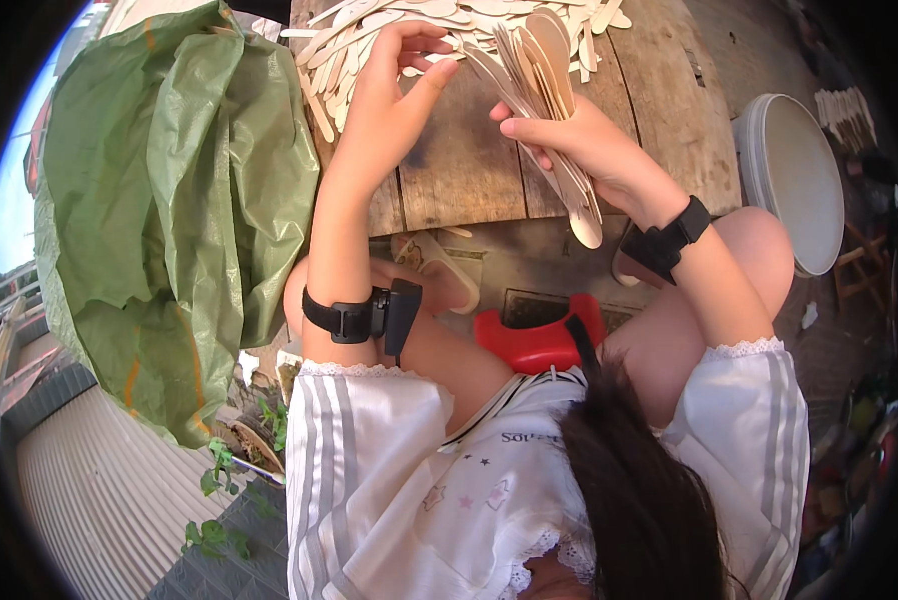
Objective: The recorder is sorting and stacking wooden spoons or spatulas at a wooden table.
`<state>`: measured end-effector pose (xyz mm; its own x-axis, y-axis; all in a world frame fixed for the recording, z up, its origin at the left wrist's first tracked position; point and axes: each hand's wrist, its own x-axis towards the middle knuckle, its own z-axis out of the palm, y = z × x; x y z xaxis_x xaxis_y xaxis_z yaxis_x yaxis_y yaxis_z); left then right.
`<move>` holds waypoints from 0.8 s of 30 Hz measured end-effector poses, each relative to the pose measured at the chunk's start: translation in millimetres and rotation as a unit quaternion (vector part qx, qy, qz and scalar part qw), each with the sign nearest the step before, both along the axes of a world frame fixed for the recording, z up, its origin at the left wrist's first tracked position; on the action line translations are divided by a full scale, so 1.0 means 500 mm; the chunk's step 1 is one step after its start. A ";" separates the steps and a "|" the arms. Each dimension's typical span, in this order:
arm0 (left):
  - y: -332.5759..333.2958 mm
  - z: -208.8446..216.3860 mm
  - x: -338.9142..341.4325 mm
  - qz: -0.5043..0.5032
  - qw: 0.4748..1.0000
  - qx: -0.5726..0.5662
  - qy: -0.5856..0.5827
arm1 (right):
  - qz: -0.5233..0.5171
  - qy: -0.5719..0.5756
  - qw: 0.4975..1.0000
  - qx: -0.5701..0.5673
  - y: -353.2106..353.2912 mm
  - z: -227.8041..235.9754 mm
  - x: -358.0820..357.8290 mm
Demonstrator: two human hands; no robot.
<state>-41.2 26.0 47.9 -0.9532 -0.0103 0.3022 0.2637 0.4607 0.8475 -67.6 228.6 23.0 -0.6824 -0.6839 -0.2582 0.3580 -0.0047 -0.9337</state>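
My right hand (594, 150) is closed round a bundle of thin wooden spoons (544, 75). The bundle tilts, its upper ends fanned out and its lower ends poking out below my palm. Left of it, my left hand (404, 85) hovers at the near side of a loose pile of wooden spoons (344, 60). Its fingers are bent, with a gap between thumb and fingertips, and I see nothing held there. The pile spreads across the far part of a worn wooden table (459, 175).
A green tarp (209, 180) hangs at the table's left. To the right stands a pale round tub (794, 185), with more bundled sticks (846, 115) behind it. A red plastic seat (539, 340) shows between my knees. Leafy plants (214, 535) grow at lower left.
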 end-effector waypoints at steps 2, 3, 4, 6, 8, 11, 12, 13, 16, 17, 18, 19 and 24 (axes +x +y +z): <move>0.012 -0.023 -0.005 0.037 0.999 -0.025 0.021 | -0.048 -0.054 0.997 -0.026 0.007 -0.004 -0.014; 0.016 -0.031 -0.006 0.075 0.995 -0.052 0.042 | -0.047 -0.055 0.997 -0.025 0.010 -0.001 -0.018; 0.017 -0.038 0.003 0.052 0.997 -0.065 0.001 | -0.115 -0.085 0.987 -0.071 0.015 0.002 -0.023; 0.035 -0.038 0.005 -0.038 0.989 -0.140 0.004 | -0.213 -0.121 0.958 -0.149 0.042 0.000 -0.048; 0.056 -0.033 0.023 -0.151 0.952 -0.267 0.003 | -0.225 -0.119 0.946 -0.198 0.060 0.006 -0.078; 0.070 -0.058 0.037 -0.190 0.926 -0.323 0.039 | -0.241 -0.120 0.922 -0.278 0.065 0.037 -0.073; 0.072 -0.064 0.034 -0.195 0.922 -0.332 0.033 | -0.260 -0.140 0.915 -0.275 0.066 0.042 -0.073; 0.072 -0.069 0.034 -0.197 0.922 -0.331 0.034 | -0.279 -0.161 0.907 -0.271 0.069 0.045 -0.072; 0.075 -0.071 0.031 -0.199 0.917 -0.342 -0.055 | -0.265 -0.137 0.920 -0.254 0.084 0.041 -0.080; 0.072 -0.072 0.032 -0.206 0.913 -0.345 -0.066 | -0.256 -0.124 0.928 -0.243 0.089 0.042 -0.082; 0.068 -0.072 0.032 -0.212 0.910 -0.348 -0.076 | -0.257 -0.123 0.927 -0.243 0.095 0.044 -0.085; 0.062 -0.070 0.030 -0.213 0.910 -0.348 -0.075 | -0.242 -0.098 0.938 -0.228 0.102 0.047 -0.087; 0.025 -0.041 0.004 -0.157 0.968 -0.046 -0.189 | -0.222 0.077 0.941 -0.244 0.088 0.064 -0.073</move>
